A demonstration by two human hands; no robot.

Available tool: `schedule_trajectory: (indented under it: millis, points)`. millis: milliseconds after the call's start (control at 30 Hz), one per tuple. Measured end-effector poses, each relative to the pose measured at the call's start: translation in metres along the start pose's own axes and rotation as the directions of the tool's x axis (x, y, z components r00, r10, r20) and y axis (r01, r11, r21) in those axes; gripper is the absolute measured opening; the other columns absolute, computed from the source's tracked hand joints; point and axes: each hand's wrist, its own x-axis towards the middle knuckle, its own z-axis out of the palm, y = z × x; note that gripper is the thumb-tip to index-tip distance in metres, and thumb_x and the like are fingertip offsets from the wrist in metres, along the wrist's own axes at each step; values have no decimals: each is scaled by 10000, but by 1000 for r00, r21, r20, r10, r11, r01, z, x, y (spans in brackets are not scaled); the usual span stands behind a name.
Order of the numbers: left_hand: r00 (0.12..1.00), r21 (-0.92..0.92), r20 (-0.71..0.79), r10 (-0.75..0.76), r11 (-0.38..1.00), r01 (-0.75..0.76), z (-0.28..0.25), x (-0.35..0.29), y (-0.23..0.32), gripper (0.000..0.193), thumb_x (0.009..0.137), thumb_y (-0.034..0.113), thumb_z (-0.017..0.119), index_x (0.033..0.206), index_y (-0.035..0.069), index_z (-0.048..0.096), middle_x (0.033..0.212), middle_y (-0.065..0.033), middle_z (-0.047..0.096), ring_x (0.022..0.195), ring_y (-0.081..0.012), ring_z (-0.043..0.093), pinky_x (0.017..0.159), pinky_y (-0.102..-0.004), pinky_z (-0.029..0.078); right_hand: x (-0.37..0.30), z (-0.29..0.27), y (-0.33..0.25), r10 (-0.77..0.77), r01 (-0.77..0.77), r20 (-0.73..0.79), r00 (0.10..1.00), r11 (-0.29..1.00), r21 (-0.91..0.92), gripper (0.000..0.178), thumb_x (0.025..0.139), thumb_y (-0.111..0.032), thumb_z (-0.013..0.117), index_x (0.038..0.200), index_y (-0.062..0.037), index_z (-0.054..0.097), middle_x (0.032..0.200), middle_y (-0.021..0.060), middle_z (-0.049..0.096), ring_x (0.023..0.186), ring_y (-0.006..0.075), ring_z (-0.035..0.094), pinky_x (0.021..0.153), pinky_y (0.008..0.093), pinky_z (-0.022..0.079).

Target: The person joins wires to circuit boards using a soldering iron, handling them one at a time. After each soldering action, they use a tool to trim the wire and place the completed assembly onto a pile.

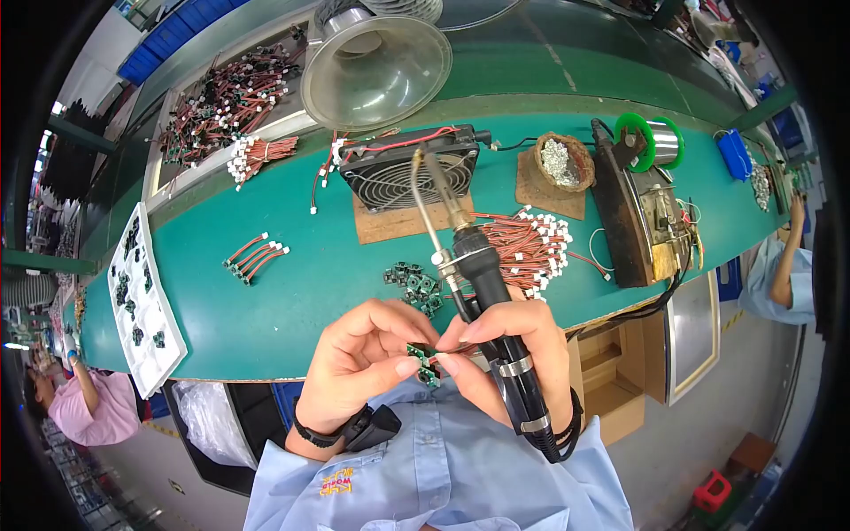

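My left hand (350, 358) is closed, pinching small green circuit boards (428, 373) between thumb and fingers in front of my chest. Resting in my right hand (542, 341) is a black soldering iron (479, 261) with a metal solder-feed tube beside its tip, pointing up and away from me. The thumb and index finger of that hand also meet at the boards, at what looks like a thin red wire, partly hidden. Just beyond lie a cluster of loose circuit boards (413, 285) and a pile of red-and-black wires with white connectors (529, 246).
A fan (410, 168) stands on the green bench (328, 257) below a fume funnel (376, 75). To the right are a basket of metal bits (565, 164), a solder spool (657, 144) and a dark soldering unit (617, 212). A white tray (164, 341) sits left; co-workers are at both sides.
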Motion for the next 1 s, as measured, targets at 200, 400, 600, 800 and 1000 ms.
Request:
schedule_trajectory:
  millis: [200, 400, 600, 800, 1000]
  points:
    - [980, 26, -197, 17, 1000, -12, 21, 7, 4, 152, 807, 4, 584, 913, 20, 475, 962, -176, 581, 872, -194, 577, 763, -309, 471, 5, -4, 6, -147, 122, -97, 984, 966, -227, 355, 764, -65, 702, 1016, -78, 453, 781, 93, 628, 766, 206, 613, 928, 408, 345]
    - [930, 124, -349, 115, 989, -76, 17, 6, -1, 152, 794, 17, 594, 880, 26, 470, 928, -172, 602, 824, -187, 586, 688, -289, 498, -17, -15, 2, -240, 147, -191, 952, 904, -402, 441, 663, -193, 793, 1032, -104, 568, 796, 23, 631, 721, 194, 577, 896, 428, 332]
    - [901, 206, -415, 127, 978, -43, 6, 3, -6, 174, 806, -51, 570, 924, 19, 463, 1000, -176, 606, 887, -160, 589, 697, -260, 497, -63, -21, 12, -242, 149, -165, 956, 886, -439, 492, 603, -327, 819, 997, -121, 610, 752, 2, 622, 716, 174, 585, 915, 414, 282]
    - [892, 299, -402, 206, 951, -84, 4, 1, -10, 192, 809, -73, 570, 941, 12, 460, 1027, -175, 604, 892, -150, 592, 731, -262, 498, -68, -18, 11, -247, 218, -16, 969, 885, -412, 415, 600, -271, 799, 955, -132, 634, 719, -13, 613, 648, 142, 599, 898, 378, 281]
    - [887, 317, -415, 202, 946, -68, 8, 3, -9, 127, 832, -52, 540, 903, 1, 448, 1009, -196, 602, 825, -141, 590, 679, -266, 515, -65, -17, 11, -257, 239, 7, 966, 887, -395, 395, 599, -246, 786, 948, -135, 639, 704, -25, 614, 618, 119, 603, 897, 359, 282]
